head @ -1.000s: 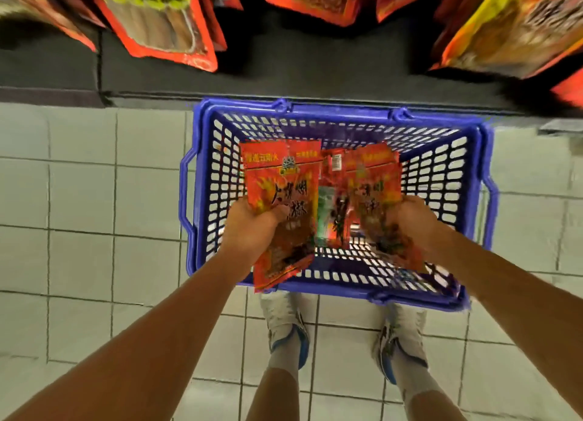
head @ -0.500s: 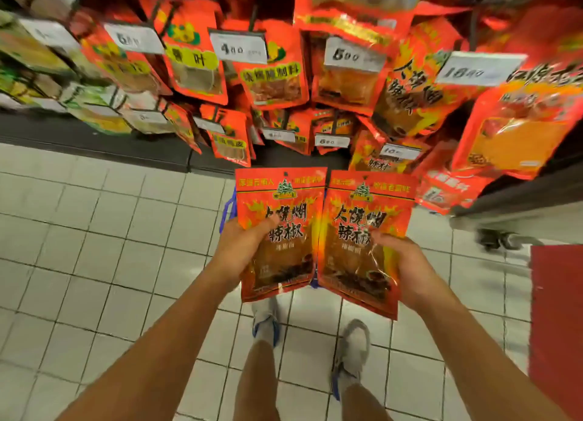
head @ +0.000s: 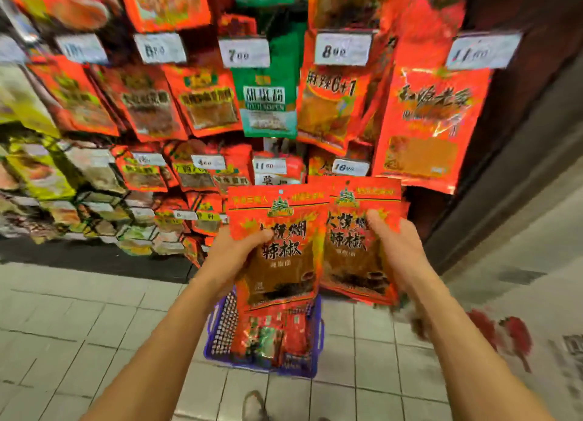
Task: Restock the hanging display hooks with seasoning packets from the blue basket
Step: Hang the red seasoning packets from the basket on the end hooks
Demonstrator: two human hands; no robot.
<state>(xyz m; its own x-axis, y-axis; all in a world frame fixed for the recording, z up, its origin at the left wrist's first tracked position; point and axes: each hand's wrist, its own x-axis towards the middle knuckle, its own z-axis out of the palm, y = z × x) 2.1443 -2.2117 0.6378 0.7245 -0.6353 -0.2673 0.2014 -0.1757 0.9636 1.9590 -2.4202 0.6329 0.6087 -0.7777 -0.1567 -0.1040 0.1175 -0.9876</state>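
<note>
Each hand grips one upright red seasoning packet, the left hand (head: 233, 256) its left packet (head: 277, 247) and the right hand (head: 400, 250) its right packet (head: 356, 241), side by side above the blue basket (head: 220, 332), hang-holes topmost, just below the hanging display hooks' packets (head: 268, 105).

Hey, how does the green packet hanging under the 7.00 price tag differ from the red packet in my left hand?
The green hanging packet hangs on the display, touched by no hand; the red chilli packet is gripped by the left hand. The green hanging packet has white lettering on green, while the red chilli packet has black lettering on red with flame graphics. Both are flat pouches with a clear window showing their contents.
</note>
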